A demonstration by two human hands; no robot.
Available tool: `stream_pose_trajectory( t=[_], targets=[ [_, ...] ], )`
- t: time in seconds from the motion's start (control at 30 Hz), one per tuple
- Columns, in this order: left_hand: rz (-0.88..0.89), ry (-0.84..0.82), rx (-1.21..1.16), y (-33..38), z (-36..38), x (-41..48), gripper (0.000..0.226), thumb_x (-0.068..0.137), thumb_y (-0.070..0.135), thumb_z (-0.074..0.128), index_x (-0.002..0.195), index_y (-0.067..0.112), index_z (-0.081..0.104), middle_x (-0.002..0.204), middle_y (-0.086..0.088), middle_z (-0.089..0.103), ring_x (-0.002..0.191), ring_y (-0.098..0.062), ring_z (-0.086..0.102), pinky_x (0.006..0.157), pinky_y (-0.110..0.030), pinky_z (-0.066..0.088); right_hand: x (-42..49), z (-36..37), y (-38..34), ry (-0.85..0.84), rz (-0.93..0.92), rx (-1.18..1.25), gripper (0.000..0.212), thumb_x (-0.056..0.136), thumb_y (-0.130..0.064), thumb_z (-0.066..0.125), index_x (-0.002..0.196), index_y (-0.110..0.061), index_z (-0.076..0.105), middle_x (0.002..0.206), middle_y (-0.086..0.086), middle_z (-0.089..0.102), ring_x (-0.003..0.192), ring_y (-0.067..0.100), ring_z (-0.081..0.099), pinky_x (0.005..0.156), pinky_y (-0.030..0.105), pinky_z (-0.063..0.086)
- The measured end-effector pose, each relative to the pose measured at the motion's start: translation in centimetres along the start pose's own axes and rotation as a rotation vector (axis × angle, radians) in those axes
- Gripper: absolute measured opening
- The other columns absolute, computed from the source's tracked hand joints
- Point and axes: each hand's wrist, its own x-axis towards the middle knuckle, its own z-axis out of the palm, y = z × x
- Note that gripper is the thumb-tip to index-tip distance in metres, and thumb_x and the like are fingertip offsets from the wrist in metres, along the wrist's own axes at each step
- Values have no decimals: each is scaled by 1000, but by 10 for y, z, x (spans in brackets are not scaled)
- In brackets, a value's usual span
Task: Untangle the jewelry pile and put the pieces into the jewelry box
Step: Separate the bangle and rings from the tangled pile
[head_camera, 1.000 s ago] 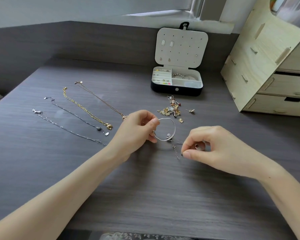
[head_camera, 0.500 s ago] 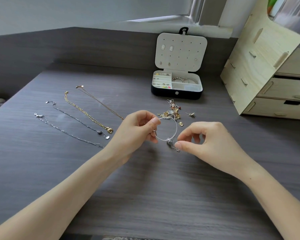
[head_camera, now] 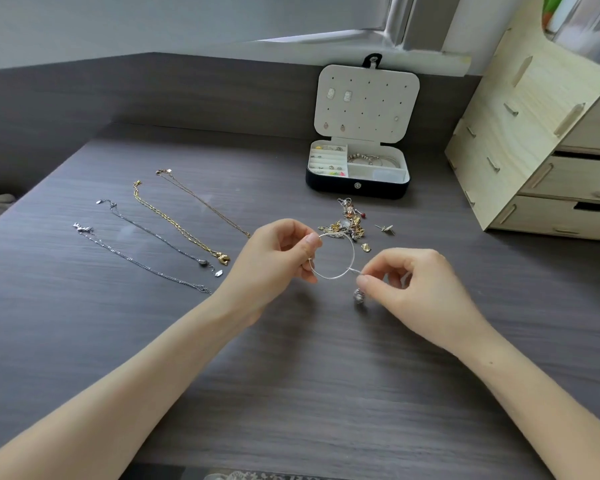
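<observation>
Silver wire forms the bangle (head_camera: 328,278), which I hold just above the dark wood-grain desk (head_camera: 291,375), near its middle. My left hand (head_camera: 278,261) pinches the bangle at its 9 o'clock side between thumb and curled fingers. My right hand (head_camera: 416,289) pinches a thin strand at the bangle's 4 o'clock side, thumb against forefinger, the other fingers curled. A small silver charm (head_camera: 358,295) hangs just below those fingertips; it is too blurred to tell its form.

The jewelry pile (head_camera: 349,223) lies on the desk at 12 o'clock from the bangle, just beyond it. The jewelry box (head_camera: 357,190) stands farther off at 12 o'clock, lid upright, with rings and bracelets in its compartments. Four chains (head_camera: 177,226) lie straightened, side by side, at 9 to 10 o'clock. A pale wooden drawer unit (head_camera: 534,150) stands at 2 o'clock.
</observation>
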Motion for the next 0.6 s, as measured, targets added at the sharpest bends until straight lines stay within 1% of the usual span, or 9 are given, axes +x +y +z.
stream_pose_trajectory(
  t=[0.1,0.17,0.23,0.3,0.37,0.4,0.5,0.6],
  targets=[
    [4,8,16,-2,0,0,17,94,7,52,80,8,60,65,-5,53,50,-9,52,52,-17,46,3,-10,-2,-118,119,256,19,81,-13,69,63,-17,64,57,-6,57,52,6,43,53,19,34],
    [17,12,35,-4,0,1,17,95,7,52,79,9,60,65,-5,53,50,-8,52,52,-17,47,4,-16,-4,-178,159,341,19,82,-7,67,64,-13,63,58,-2,58,49,4,45,50,15,34],
    [37,21,62,-6,0,2,17,95,7,52,80,9,60,65,-4,53,50,-9,52,53,-19,48,4,-21,-4,-223,168,371,16,82,-5,67,67,-8,65,61,-1,61,49,1,46,50,14,36],
    [53,40,93,-8,-1,3,16,95,9,52,81,9,60,65,-3,54,50,-9,53,56,-22,50,4,-23,-5,-247,167,375,13,83,-5,66,70,-4,65,66,4,65,51,0,48,51,16,38],
    [58,69,116,-10,-2,4,15,95,10,53,81,10,59,65,-2,55,50,-10,54,60,-27,51,4,-25,-5,-269,163,375,15,84,-3,63,69,-5,64,69,6,69,52,0,51,52,19,39],
    [58,84,123,-11,-3,5,15,95,11,53,81,10,59,64,-1,55,50,-10,54,62,-30,52,5,-25,-5,-284,163,381,17,85,-2,62,69,-6,62,67,5,69,52,2,51,52,21,39],
    [58,111,134,-13,-4,7,16,95,12,53,80,11,59,64,0,55,50,-11,55,66,-34,51,4,-25,-4,-327,181,418,20,87,-1,59,68,-7,59,56,3,60,49,10,46,50,23,37],
    [58,111,136,-14,-4,8,16,95,11,52,80,11,59,64,-1,55,51,-13,54,61,-29,50,4,-25,-3,-326,184,421,19,87,-1,60,69,-6,58,51,0,52,46,11,41,46,21,34]
  ],
)
